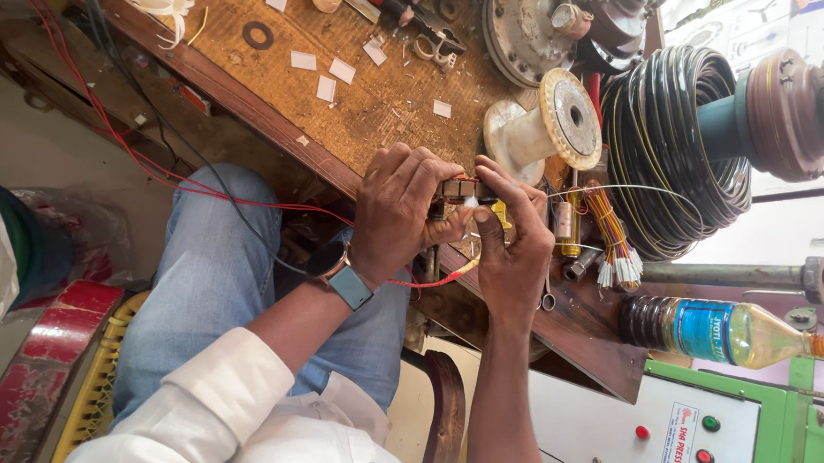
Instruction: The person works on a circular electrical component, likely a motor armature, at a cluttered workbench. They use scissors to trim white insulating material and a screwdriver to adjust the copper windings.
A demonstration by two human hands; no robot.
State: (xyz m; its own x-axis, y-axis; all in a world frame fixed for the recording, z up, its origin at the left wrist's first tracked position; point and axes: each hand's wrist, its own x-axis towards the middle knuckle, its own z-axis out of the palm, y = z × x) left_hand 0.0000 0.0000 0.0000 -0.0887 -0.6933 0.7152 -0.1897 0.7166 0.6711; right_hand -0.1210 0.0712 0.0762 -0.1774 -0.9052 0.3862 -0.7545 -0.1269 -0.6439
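Coil block (454,194) pinched between both hands' fingers (499,194) (midair).

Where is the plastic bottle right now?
In the head view, the plastic bottle lies on its side at the lower right, just past the wooden bench edge, below the coil of wire and above the green machine.

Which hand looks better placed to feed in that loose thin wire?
Probably the right hand: its fingertips pinch at the small dark part beside the thin wire, while the left hand wraps and steadies it.
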